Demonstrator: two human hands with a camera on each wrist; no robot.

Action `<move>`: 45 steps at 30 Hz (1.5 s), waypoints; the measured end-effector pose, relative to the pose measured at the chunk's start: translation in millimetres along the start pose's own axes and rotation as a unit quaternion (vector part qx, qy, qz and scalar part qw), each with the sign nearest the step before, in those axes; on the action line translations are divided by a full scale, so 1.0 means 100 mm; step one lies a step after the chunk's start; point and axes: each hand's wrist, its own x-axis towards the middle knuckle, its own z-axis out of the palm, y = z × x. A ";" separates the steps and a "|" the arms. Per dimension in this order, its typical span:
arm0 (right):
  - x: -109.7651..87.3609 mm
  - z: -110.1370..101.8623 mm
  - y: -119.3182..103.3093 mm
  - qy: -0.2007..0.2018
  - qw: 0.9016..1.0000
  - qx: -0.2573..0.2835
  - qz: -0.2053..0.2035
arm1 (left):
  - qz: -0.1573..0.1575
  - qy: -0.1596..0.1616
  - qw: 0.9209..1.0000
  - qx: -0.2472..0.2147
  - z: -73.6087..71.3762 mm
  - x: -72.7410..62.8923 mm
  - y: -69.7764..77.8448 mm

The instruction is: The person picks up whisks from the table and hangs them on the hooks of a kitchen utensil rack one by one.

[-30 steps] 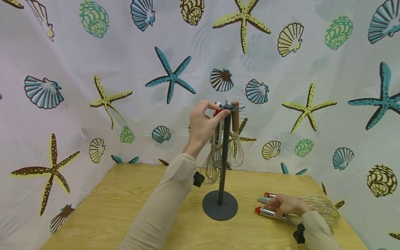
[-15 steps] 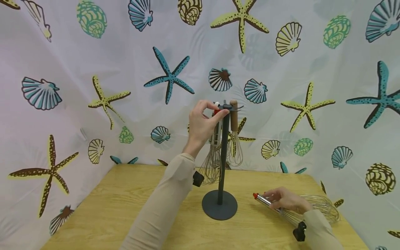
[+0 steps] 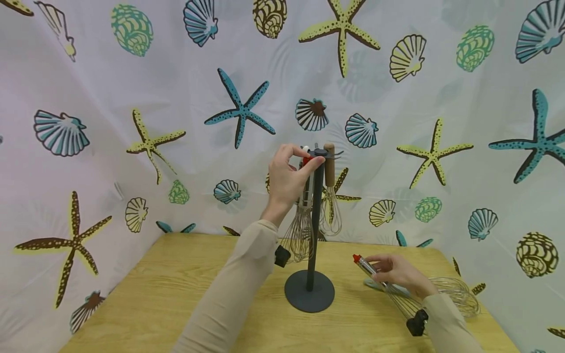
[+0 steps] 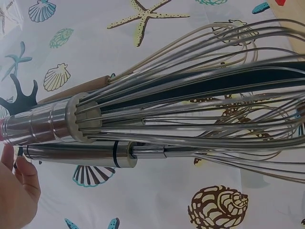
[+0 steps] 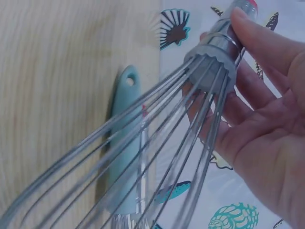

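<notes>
My left hand (image 3: 286, 179) is at the top of a dark stand (image 3: 315, 230), finger and thumb pinching the red end of a hanging metal whisk (image 4: 47, 121). Another steel-handled whisk (image 4: 83, 153) hangs close beside it, and a wooden-handled whisk (image 3: 329, 169) hangs on the stand's right side. Low at the right, my right hand (image 3: 403, 274) grips a red-tipped whisk (image 3: 365, 266) by its metal handle, tilted with the handle end up. In the right wrist view, its wires (image 5: 143, 138) pass in front of a pale teal whisk handle (image 5: 125, 124) on the table.
The stand's round base (image 3: 309, 300) sits on a wooden table (image 3: 176, 294). Wire loops of lying whisks (image 3: 456, 294) spread out beyond the right wrist. A shell-and-starfish patterned cloth (image 3: 247, 162) hangs behind and at both sides.
My right hand has lifted the nearest red-tipped whisk off the table, its handle end rising and tilting up. The left hand stays at the stand's top.
</notes>
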 end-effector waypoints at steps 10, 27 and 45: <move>0.06 0.01 -0.22 0.040 0.999 0.007 -0.034 | -0.043 -0.006 0.997 -0.058 -0.07 0.05 -0.02; 0.18 0.03 -0.75 0.101 0.994 0.017 -0.049 | -0.125 -0.090 0.979 -0.134 -0.15 0.18 -0.15; 0.34 0.04 -1.20 0.152 0.974 0.122 -0.117 | -0.118 -0.139 0.975 -0.129 -0.23 0.15 -0.31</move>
